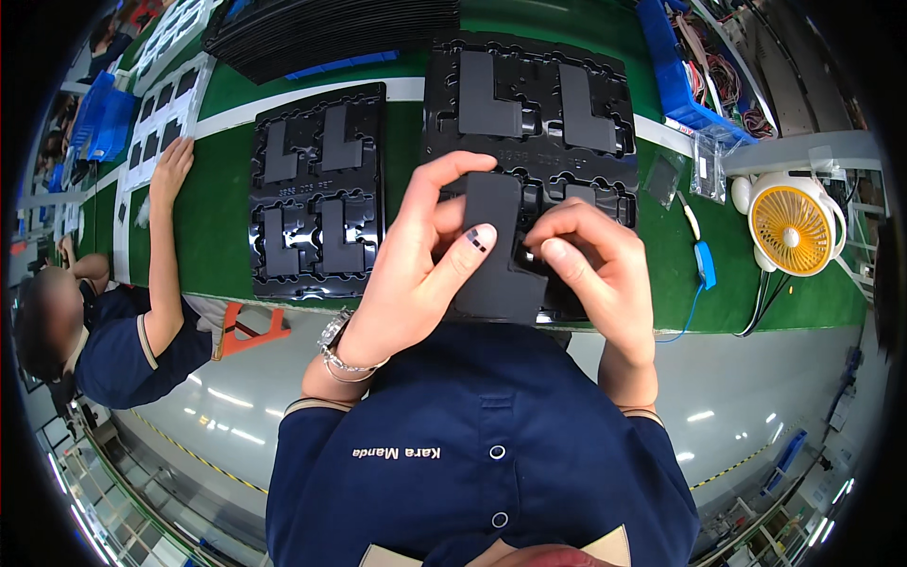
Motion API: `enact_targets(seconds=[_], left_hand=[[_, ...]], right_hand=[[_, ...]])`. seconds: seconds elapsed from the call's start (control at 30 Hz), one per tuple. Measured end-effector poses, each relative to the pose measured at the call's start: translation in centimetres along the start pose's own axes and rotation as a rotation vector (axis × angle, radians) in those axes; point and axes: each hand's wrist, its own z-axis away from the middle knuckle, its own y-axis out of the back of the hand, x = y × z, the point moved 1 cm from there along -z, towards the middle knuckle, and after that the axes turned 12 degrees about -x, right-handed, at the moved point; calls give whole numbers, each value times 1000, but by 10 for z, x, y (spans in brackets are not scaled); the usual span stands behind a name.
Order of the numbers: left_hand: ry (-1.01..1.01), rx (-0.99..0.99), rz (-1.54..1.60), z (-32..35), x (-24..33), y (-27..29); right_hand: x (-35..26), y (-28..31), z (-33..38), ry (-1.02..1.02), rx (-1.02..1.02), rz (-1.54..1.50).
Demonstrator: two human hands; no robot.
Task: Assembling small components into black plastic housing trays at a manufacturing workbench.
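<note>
A flat black L-shaped part (496, 250) is held up between both hands, above the near edge of a black moulded tray (529, 90). My left hand (416, 269) grips its left side, thumb across the front. My right hand (590, 260) pinches its right edge with fingertips. The tray behind it holds two more L-shaped parts (487, 99) in its far pockets. A second black tray (316, 189) to the left carries several L-shaped parts.
A co-worker in a dark shirt sits at the left, one hand (173, 165) on the green bench (227, 217). A stack of black trays (331, 33) lies at the back. A small yellow fan (792, 227), blue bins (675, 76) and a blue wrist-strap cable (704, 269) are at the right.
</note>
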Motion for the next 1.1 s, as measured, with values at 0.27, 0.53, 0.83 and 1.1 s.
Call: enact_targets(seconds=[0.27, 0.53, 0.83, 1.1], left_hand=[[-11, -125, 131, -2, 4, -5], [-35, -134, 141, 0, 3, -9], [-162, -151, 182, 6, -6, -12], [-127, -128, 187, 13, 0, -12]], right_hand=[[-4, -10, 2, -168, -218, -377], [-17, -9, 1, -70, -218, -182], [7, -30, 12, 21, -142, -622], [10, -37, 11, 66, -131, -646]])
